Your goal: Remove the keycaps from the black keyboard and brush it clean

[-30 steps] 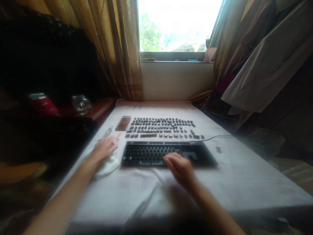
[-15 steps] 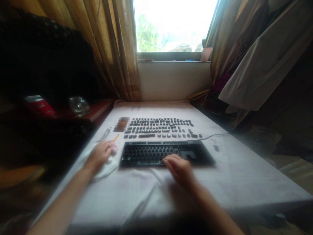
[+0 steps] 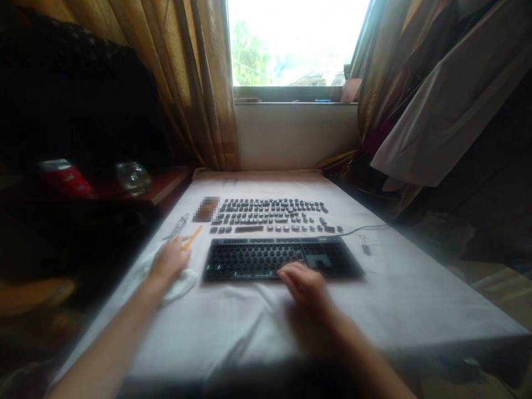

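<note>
A black keyboard (image 3: 257,259) with most of its keycaps off lies across the tabletop. My right hand (image 3: 305,285) is at its near edge, right of the middle, fingers curled together against it. Left of the keyboard, my left hand (image 3: 172,259) has its fingers closed at the lower end of an orange stick-like tool (image 3: 193,236). Under that hand and wrist lies a crumpled white cloth (image 3: 178,285). Loose dark keycaps (image 3: 270,209) are laid out in rows behind the keyboard, with a long bar key (image 3: 249,228) in the front row.
A blurred-out brown item (image 3: 206,209) and a metal tool (image 3: 182,223) lie at the left. The keyboard's cable (image 3: 361,228) runs off right, near a small dark object (image 3: 365,246). A glass jar (image 3: 133,178) stands on a side shelf.
The pink item at my left fingers is no longer visible, and more of the orange stick shows. My left hand has shifted slightly; my right hand has stayed at the keyboard.
</note>
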The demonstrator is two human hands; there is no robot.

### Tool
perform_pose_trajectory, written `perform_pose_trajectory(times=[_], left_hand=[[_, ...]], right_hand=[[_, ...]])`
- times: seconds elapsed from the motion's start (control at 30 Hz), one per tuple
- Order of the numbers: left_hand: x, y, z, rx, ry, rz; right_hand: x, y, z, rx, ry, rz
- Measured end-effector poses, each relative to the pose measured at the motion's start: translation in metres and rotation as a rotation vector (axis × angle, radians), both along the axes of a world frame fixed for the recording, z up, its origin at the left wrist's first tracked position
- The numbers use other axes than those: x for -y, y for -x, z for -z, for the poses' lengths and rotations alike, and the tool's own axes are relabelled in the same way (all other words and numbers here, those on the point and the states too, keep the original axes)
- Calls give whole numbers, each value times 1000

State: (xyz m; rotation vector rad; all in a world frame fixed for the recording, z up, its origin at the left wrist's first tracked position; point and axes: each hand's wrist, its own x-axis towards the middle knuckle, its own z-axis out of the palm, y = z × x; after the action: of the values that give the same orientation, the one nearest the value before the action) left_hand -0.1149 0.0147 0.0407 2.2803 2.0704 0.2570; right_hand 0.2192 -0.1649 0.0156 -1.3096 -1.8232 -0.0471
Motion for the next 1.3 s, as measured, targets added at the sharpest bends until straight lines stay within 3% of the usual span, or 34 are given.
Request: perform_pose_trajectory(times=[0.27,0.43,0.67,0.8,0.97,1.17,1.3], left_hand=[[-19,-10,1,-77,70,-60],[-18,-13,2,-43,98,-91],[-4,-14,-5,80,-87,-72],[2,-19,-13,172,-312,74],[14,-37,-18,301,-521,369],[55,-86,-10,399,-587,780],[83,-118,-3,419,-580,956]], right_hand=[[-1,-2,3,-10,-20,0],[0,-2,3,-24,-21,-3],[1,-4,-2,-46,2,-12],[0,-3,-4,-103,20,-6],[-2,1,-6,-262,71,1],[-12,18,-16,-581,208,-35],[-21,33,-19,-885,305,-89]])
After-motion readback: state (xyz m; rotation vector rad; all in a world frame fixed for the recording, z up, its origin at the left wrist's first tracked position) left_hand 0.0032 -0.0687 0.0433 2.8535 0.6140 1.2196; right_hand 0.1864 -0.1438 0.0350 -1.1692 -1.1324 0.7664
